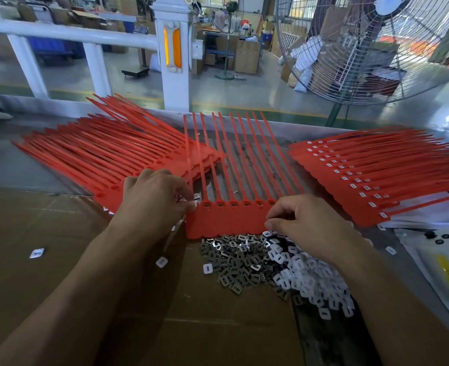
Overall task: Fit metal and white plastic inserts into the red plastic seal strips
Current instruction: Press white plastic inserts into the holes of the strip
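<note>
A factory floor with a large fan [371,46] and a white railing [67,35] is seen beyond a bench covered with cardboard [33,247]. A red strip [231,202] is laid with its tails pointing away. Its left corner is touched by the curled fingers of the left hand [157,196], where small inserts are pinched. Its right edge is met by the right hand [305,228], fingers curled above the mixed metal inserts [234,262] and white inserts [313,281].
</note>
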`<state>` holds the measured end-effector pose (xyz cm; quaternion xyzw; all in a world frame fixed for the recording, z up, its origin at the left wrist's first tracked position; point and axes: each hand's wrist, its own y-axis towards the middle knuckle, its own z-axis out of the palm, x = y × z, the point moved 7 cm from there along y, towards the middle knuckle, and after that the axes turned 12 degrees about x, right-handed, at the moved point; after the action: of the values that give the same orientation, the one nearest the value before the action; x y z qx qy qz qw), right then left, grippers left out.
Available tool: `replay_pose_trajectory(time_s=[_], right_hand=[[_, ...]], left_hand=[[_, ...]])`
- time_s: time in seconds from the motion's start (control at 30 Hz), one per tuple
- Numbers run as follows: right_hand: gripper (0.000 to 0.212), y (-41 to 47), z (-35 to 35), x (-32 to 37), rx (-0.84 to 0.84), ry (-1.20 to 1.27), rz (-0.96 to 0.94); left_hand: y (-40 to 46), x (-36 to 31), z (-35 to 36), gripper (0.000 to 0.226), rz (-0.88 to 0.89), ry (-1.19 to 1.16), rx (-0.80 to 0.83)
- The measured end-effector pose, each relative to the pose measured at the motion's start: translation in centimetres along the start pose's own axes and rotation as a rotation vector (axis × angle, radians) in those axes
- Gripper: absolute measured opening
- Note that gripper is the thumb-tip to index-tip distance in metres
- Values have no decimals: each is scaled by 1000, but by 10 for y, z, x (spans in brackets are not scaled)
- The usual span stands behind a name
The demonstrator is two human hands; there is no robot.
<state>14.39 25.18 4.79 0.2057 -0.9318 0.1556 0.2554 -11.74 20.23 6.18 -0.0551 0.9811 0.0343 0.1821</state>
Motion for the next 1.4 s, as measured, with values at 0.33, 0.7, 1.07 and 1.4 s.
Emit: replay_pose_trajectory(time_s=[0.33,0.7,1.07,1.4], right_hand=[[5,-1,-8,-4,-15,-10,-2],[7,-4,-8,-3,64,-45,16],[7,-2,-5,-4,66,-39,-1],[9,-2,-5,-5,60,-35,-2]], left_hand=[[-6,3,-7,11,-43,-254,-89],[-4,7,17,38,-251,-326,107],[0,12,25,27,-244,-375,133],[-2,10,29,30,-237,-479,134]])
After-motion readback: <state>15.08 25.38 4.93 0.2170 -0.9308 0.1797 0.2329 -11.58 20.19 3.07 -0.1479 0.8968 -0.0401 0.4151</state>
